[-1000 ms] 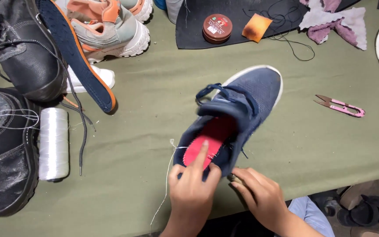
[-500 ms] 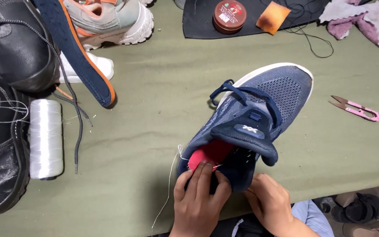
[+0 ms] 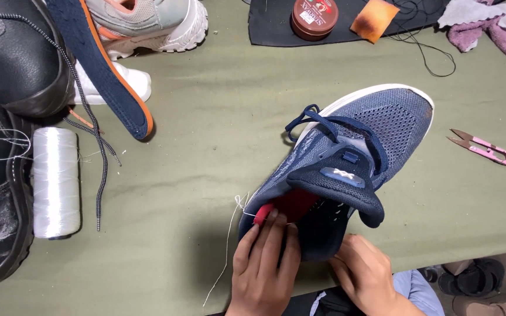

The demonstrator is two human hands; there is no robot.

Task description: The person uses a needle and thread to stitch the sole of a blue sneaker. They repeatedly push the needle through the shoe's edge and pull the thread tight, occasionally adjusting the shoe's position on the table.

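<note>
Two hands are set at the heel end of a navy mesh sneaker (image 3: 346,175), which lies on its side near the front edge of the olive desk (image 3: 206,158), toe pointing away. The left hand (image 3: 265,263) is closed on the heel collar, fingers (image 3: 273,234) pressed against the red insole (image 3: 285,205) showing in the opening. The right hand (image 3: 367,272) is wrapped under the heel; whether its grip is fully closed cannot be told. A white thread (image 3: 229,246) trails from the collar. Seating of the insole, or stitching at the collar, appears to be in hand. Steady holding of the heel would be called for next. A white thread spool (image 3: 57,181) and pink snips (image 3: 484,147) lie well apart.
</note>
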